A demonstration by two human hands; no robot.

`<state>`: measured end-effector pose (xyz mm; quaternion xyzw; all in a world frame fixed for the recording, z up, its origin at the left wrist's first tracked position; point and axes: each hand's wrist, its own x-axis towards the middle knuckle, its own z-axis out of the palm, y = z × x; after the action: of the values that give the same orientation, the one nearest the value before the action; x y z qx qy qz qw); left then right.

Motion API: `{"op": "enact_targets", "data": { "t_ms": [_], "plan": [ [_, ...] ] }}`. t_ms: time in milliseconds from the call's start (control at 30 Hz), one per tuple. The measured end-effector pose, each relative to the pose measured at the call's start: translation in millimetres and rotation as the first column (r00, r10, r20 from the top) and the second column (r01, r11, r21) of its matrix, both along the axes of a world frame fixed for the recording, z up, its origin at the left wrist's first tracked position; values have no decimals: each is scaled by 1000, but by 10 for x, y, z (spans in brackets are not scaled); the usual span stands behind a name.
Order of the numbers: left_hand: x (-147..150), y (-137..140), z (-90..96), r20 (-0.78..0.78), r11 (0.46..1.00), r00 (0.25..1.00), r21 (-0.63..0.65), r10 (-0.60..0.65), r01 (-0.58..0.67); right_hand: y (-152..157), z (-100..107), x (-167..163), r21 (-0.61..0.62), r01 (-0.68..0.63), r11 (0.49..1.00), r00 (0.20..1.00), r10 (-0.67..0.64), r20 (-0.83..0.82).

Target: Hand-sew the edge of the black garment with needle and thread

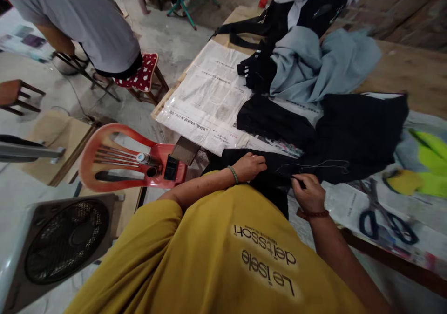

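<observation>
A length of black cloth (272,165) hangs over the near edge of the table, with a loose pale thread (324,166) trailing across it. Closed on the cloth's left part is my left hand (248,167), fingers curled over the fabric. My right hand (309,192) pinches the cloth's lower edge farther right, thumb and fingertips together. More black fabric (363,137) is spread just beyond my right hand, and another black piece (275,120) lies behind. To the right of that hand are scissors (379,209) with dark blue handles.
Newspaper (209,95) covers part of the table. Grey-blue cloth (314,67) and neon yellow fabric (433,155) lie on it. Left of me stand a red plastic chair (115,134) holding a flask and a box fan (66,239). A person in grey (84,20) sits on a stool.
</observation>
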<state>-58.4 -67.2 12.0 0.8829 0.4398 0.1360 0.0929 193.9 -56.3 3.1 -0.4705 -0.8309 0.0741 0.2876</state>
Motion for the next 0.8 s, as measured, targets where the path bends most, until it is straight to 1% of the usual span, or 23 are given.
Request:
{"op": "enact_targets", "data": {
  "t_ms": [67,133,200,267,333,400,467,567,733,800],
  "plan": [
    [-19,-8,-21,27,999,999,-34,21,-20,-26,38,36,-34,-96,995,995,96,23],
    [-38,-17,-47,71,998,996,-47,44,-41,-48,102,66,-112,-209,972,976,214,41],
    [-55,-27,-70,115,998,992,-41,45,-40,-56,185,83,-197,-264,944,960,276,39],
    [-67,-36,-84,157,999,987,-18,37,-34,-47,278,78,-237,-230,944,971,239,12],
    [-74,-43,-85,180,1000,983,14,23,-26,-25,370,41,-237,-154,959,988,150,-35],
    [-75,-50,-73,184,999,983,42,11,-19,3,449,-33,-247,-125,961,991,107,-84],
    [-69,-58,-47,171,998,985,57,1,-11,38,509,-133,-287,-152,946,987,128,-100],
    [-49,-66,5,130,997,991,71,-9,0,101,550,-275,-345,-180,921,984,173,-52],
    [-9,-69,50,104,994,994,99,-44,34,168,527,-355,-330,-251,910,943,307,128],
    [0,-65,41,100,993,993,110,-62,51,159,516,-345,-319,-248,915,922,324,210]
  ]
}}
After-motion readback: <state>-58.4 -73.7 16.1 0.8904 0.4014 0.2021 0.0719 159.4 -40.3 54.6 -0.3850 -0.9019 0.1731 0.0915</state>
